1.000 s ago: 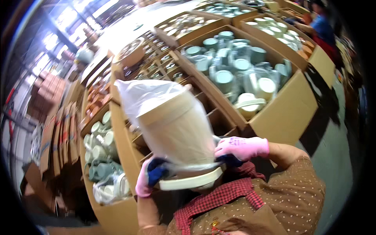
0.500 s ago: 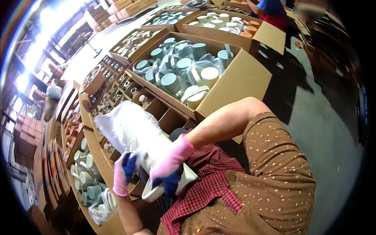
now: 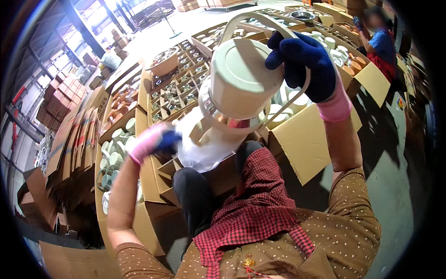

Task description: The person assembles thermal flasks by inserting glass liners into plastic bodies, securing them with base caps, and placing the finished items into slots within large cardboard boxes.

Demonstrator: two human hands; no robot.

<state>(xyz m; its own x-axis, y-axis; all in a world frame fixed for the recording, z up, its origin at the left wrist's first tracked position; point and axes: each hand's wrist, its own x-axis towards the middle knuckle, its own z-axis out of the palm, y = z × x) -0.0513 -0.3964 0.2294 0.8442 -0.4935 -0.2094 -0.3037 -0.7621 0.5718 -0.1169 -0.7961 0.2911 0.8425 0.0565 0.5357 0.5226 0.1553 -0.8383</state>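
Note:
My right hand, in a pink and blue glove, is raised and closed on a pale cream can with a long looped handle. The can is tilted, its round base turned up toward me. Below it a white plastic bag hangs over the divided carton in front of my knees; whether bag and can touch is unclear. My left hand, gloved alike, is beside the bag on the left. Motion smears its fingers.
A divided carton holds several small items. An open carton of pale cans stands at right, another carton of cups at left. Flattened cardboard leans farther left. A co-worker sits at the far right.
My right hand has lifted the can up and away from my lap, turning its base toward me. My left hand has moved up, and the white bag now lies lower, beneath the can.

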